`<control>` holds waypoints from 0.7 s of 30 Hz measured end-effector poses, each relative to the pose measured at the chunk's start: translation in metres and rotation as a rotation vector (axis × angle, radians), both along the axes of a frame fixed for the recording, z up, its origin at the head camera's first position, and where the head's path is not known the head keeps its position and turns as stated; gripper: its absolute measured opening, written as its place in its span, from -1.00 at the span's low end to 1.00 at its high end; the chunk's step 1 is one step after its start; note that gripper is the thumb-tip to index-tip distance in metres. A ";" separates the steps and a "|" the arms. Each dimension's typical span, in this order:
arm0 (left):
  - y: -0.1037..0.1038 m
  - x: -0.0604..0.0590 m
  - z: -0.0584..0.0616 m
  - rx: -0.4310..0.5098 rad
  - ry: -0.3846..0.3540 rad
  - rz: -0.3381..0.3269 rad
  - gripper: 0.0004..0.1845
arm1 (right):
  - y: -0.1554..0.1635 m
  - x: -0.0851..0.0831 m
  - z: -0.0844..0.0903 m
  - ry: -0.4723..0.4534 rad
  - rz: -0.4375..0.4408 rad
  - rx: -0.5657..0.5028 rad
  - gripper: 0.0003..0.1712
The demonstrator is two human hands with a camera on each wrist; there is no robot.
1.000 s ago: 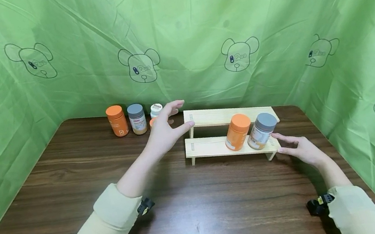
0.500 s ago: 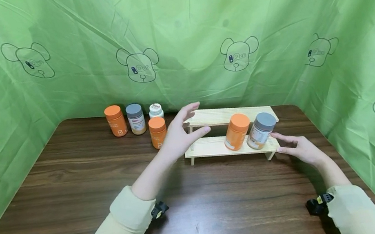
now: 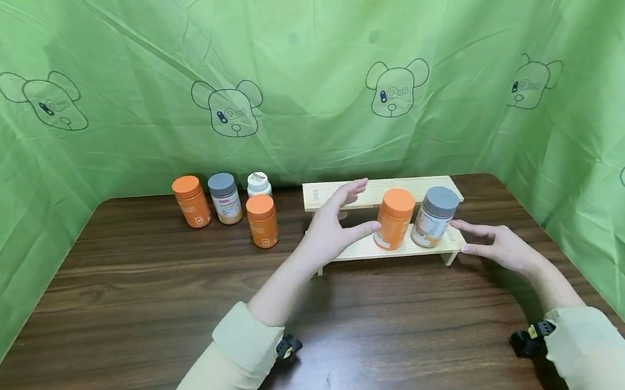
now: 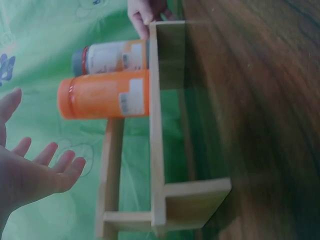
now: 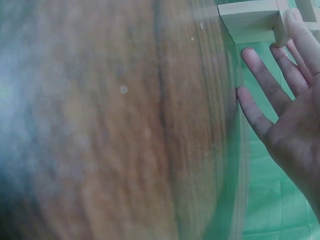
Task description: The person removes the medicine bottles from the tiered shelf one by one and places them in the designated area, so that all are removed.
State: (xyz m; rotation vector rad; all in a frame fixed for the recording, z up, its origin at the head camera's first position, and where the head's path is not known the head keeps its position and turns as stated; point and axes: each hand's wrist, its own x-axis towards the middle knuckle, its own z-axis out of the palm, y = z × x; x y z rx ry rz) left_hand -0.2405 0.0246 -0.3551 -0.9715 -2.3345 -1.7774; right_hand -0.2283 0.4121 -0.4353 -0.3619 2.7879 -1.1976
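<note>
A small two-step wooden shelf (image 3: 359, 250) stands on the dark wooden table (image 3: 121, 310). On its lower step stand an orange bottle (image 3: 394, 219) and a grey-lidded bottle (image 3: 435, 217). My left hand (image 3: 335, 229) is open with spread fingers just left of the orange bottle (image 4: 105, 95), thumb close to it. My right hand (image 3: 497, 245) lies open with straight fingers touching the shelf's right end (image 5: 260, 20). In the left wrist view the left hand (image 4: 35, 170) holds nothing.
At the back left of the table stand an orange bottle (image 3: 192, 201), a grey-lidded bottle (image 3: 225, 198), a white bottle (image 3: 259, 184) and in front another orange bottle (image 3: 263, 220). Green printed cloth (image 3: 289, 54) walls in the table on three sides.
My left hand has moved right from the loose bottles to the shelf, ending beside the orange bottle on the lower step. The right hand has stayed at the shelf's right end.
</note>
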 end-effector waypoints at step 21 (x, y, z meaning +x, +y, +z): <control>0.051 -0.018 -0.026 0.031 -0.071 0.035 -0.30 | -0.001 0.001 0.001 -0.029 0.001 -0.017 -0.36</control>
